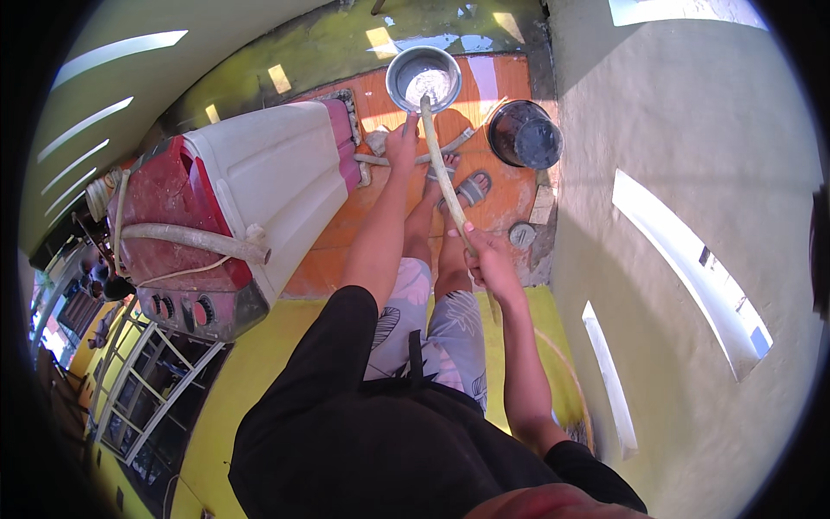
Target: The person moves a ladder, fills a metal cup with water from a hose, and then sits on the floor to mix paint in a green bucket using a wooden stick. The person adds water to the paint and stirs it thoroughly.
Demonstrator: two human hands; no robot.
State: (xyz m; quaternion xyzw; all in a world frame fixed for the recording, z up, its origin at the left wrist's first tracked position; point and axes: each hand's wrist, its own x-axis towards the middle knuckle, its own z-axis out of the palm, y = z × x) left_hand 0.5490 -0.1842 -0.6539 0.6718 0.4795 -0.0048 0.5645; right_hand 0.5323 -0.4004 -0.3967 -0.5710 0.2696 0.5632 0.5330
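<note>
A grey round dipper (398,80) with water, bright and frothy, inside is held out ahead of me. My left hand (402,145) is closed around its short handle. A long, pale yellowish hose (445,183) runs from my right hand (491,259) up to the dipper, its far end over the near rim. My right hand grips this hose with the fingers wrapped round it. Below that hand, only a thin stretch of the hose shows against the yellow floor.
A white and red twin-tub washing machine (277,173) stands at the left, a grey drain hose (194,238) across its top. A black bucket (525,135) sits at the right by the wall (666,130). Another grey hose (458,141) lies on the orange floor (324,246) near my sandaled feet.
</note>
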